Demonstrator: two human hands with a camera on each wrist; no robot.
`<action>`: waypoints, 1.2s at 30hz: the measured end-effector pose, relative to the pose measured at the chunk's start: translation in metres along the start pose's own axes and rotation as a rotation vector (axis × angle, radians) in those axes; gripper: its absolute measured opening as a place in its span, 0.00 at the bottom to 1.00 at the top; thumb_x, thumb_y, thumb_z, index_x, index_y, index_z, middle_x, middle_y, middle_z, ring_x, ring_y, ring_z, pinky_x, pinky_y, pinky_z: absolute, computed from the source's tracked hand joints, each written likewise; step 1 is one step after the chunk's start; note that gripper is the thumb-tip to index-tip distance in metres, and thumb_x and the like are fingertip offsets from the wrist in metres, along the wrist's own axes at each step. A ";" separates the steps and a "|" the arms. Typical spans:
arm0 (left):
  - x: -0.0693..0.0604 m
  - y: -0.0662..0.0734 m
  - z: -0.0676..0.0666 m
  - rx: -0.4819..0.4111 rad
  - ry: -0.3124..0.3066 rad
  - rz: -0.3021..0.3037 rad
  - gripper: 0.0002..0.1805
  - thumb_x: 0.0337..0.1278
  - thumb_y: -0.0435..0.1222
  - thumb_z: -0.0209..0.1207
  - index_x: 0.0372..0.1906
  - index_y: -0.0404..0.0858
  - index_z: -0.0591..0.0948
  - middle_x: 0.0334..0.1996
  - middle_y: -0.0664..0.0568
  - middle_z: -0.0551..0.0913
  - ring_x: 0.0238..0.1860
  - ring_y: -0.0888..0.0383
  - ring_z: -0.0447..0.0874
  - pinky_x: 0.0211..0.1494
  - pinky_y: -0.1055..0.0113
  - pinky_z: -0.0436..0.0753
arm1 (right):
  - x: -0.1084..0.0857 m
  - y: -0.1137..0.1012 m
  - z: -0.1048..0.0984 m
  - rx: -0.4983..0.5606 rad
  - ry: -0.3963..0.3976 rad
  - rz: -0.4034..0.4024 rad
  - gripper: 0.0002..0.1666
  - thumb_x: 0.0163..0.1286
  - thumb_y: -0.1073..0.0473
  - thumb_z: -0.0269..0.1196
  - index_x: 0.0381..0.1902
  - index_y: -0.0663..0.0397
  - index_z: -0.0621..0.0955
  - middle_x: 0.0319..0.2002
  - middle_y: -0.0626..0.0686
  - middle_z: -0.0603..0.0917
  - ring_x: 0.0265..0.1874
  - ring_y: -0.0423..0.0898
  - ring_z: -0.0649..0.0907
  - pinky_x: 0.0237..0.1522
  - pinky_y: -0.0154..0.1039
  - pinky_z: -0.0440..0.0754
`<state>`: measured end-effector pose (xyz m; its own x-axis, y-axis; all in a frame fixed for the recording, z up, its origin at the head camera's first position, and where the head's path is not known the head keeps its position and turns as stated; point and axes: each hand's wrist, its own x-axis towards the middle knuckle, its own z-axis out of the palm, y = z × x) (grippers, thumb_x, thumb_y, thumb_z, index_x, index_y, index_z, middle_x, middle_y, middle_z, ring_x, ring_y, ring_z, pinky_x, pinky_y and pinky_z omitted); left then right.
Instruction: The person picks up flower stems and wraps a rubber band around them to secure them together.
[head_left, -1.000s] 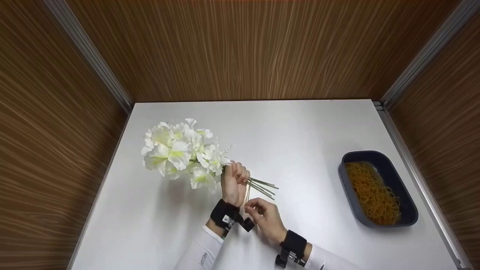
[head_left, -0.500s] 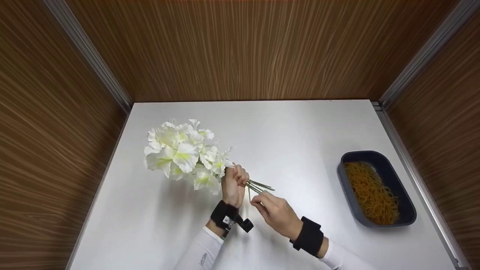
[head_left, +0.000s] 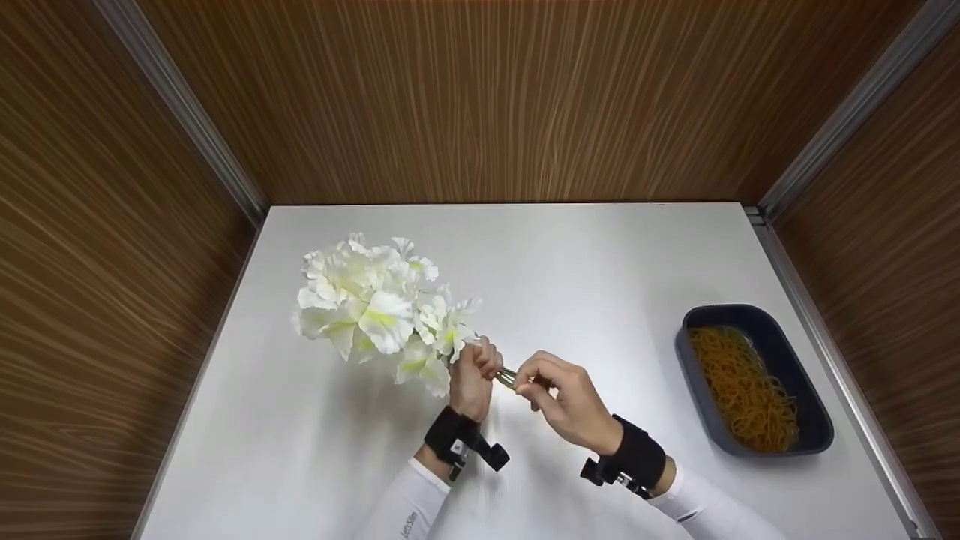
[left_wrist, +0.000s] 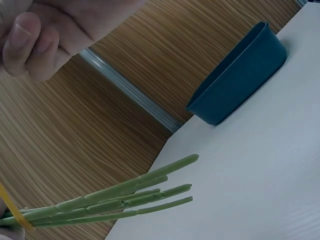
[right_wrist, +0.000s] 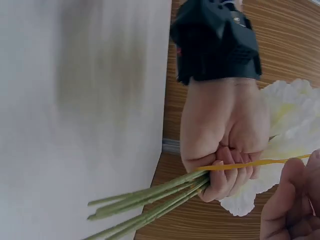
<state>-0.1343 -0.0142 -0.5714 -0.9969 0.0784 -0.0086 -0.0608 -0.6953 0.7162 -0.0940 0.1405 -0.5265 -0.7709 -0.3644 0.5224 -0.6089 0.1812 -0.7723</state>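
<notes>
My left hand (head_left: pixel 474 379) grips a bunch of white artificial flowers (head_left: pixel 375 300) by the stems, blossoms to the left. Green stem ends (left_wrist: pixel 115 202) stick out past the hand. A yellow rubber band (right_wrist: pixel 245 164) runs taut from the stems, across the left fingers, to my right hand (right_wrist: pixel 290 205), whose thumb and fingertips pinch it in the right wrist view. Near the grip, in the left wrist view, the band crosses the stems. In the head view my right hand is just right of the left one, in front of the stem ends and hiding their tips.
At the right of the white table (head_left: pixel 585 262) stands a dark blue rectangular tub (head_left: pixel 701 397) holding a heap of orange-yellow rubber bands (head_left: pixel 739 390). Wood-grain panels (head_left: pixel 480 105) enclose the table at the back and sides.
My right hand has moved up and to the right, from below the stems to their ends, still pinching the rubber band. The left hand and flowers have shifted slightly right.
</notes>
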 end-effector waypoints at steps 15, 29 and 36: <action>-0.002 0.002 -0.006 0.062 -0.069 0.010 0.17 0.72 0.29 0.30 0.22 0.36 0.46 0.18 0.53 0.46 0.21 0.56 0.41 0.32 0.62 0.42 | 0.018 -0.010 -0.024 0.422 -0.025 0.327 0.06 0.75 0.75 0.57 0.36 0.77 0.75 0.31 0.36 0.80 0.19 0.29 0.71 0.20 0.26 0.67; -0.005 0.006 0.003 -0.029 -0.077 0.008 0.17 0.65 0.29 0.32 0.20 0.39 0.47 0.18 0.53 0.45 0.20 0.56 0.40 0.31 0.62 0.42 | 0.040 -0.001 -0.051 0.784 -0.192 0.568 0.11 0.84 0.63 0.53 0.37 0.49 0.77 0.33 0.41 0.81 0.19 0.33 0.72 0.23 0.30 0.62; -0.010 0.015 0.006 -0.071 -0.144 0.016 0.28 0.86 0.41 0.36 0.20 0.43 0.48 0.16 0.58 0.47 0.18 0.61 0.42 0.27 0.66 0.43 | 0.051 0.024 -0.066 0.746 -0.213 0.641 0.13 0.84 0.62 0.54 0.34 0.49 0.75 0.29 0.41 0.76 0.18 0.35 0.63 0.24 0.32 0.57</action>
<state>-0.1253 -0.0213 -0.5561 -0.9806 0.1650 0.1058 -0.0539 -0.7459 0.6639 -0.1605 0.1862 -0.4947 -0.8185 -0.5674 -0.0903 0.2376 -0.1912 -0.9524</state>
